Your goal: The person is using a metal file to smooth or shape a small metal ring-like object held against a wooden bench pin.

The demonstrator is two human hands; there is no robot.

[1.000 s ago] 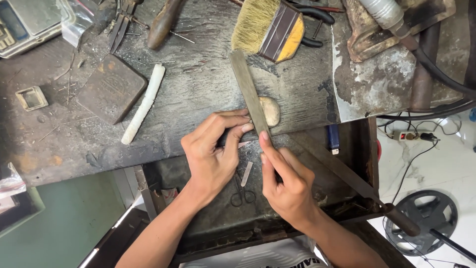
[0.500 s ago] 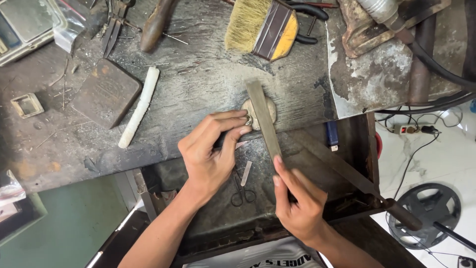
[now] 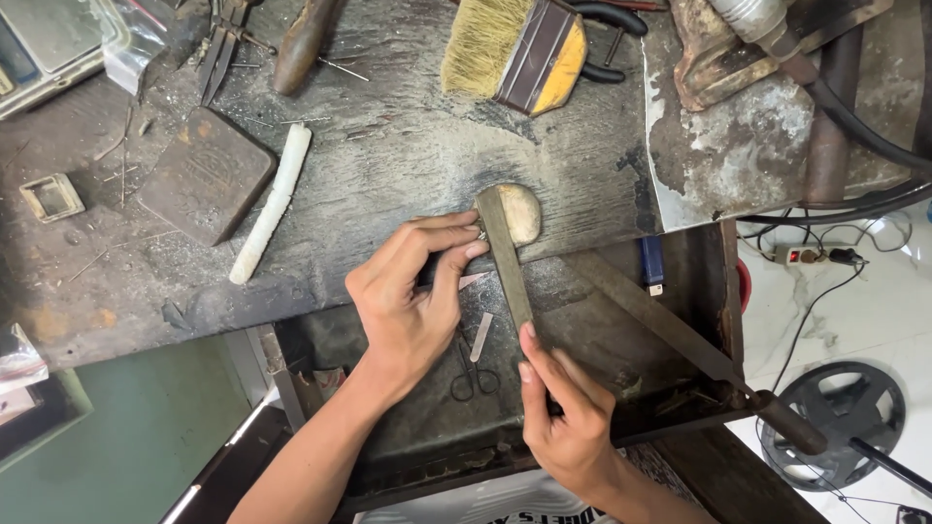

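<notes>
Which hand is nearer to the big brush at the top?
Left. The left hand is just below the brush, at the bench edge; the right hand is lower, over the tray.

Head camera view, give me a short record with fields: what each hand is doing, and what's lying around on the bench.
left hand: fingertips pinch something small against the bench edge, too small to identify
right hand: grips the lower end of a flat file
file tip: lies over a rounded pale peg at the bench edge
workbench: dark, worn, dusty
on the bench: wide brush, white stick, dark square block
tray below: small scissors, a second long file
</notes>
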